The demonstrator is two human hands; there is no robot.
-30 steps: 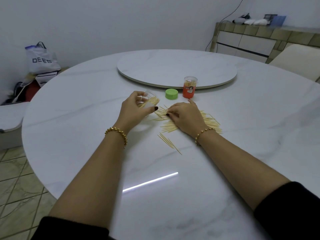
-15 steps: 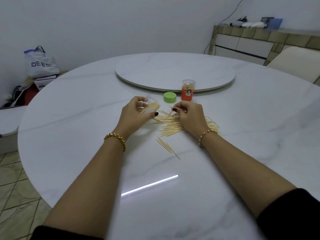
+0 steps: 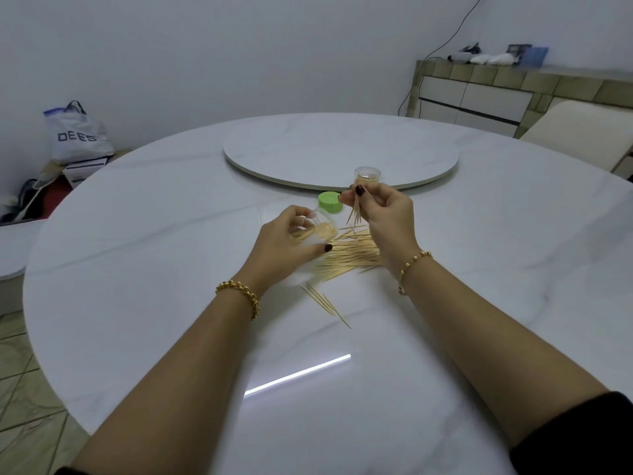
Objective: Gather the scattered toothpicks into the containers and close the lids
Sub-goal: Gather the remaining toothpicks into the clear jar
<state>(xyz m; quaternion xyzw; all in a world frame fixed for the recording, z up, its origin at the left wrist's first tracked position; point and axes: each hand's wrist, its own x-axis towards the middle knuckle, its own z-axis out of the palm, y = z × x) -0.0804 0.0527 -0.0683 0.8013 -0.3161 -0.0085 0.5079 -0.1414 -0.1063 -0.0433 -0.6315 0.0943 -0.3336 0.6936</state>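
Observation:
My left hand (image 3: 286, 245) grips a clear container (image 3: 317, 228), tilted on its side with toothpicks inside and its mouth facing right. A little above the table, my right hand (image 3: 383, 214) pinches a small bunch of toothpicks (image 3: 354, 214), tips pointing down. A pile of scattered toothpicks (image 3: 349, 257) lies between and under both hands, and a few more toothpicks (image 3: 325, 303) lie nearer to me. A green lid (image 3: 329, 202) rests behind the left hand. A second clear container (image 3: 368, 176) stands upright behind my right hand, its lower part hidden.
The round white marble table (image 3: 171, 269) carries a raised turntable (image 3: 342, 152) at its centre, just behind the containers. A chair back (image 3: 582, 132) stands at the right, a sideboard beyond it. Bags lie on the floor at the left.
My right hand has lifted off the pile with a pinched bunch of toothpicks, rising in front of the upright container. The left hand keeps holding the tilted container in the same place.

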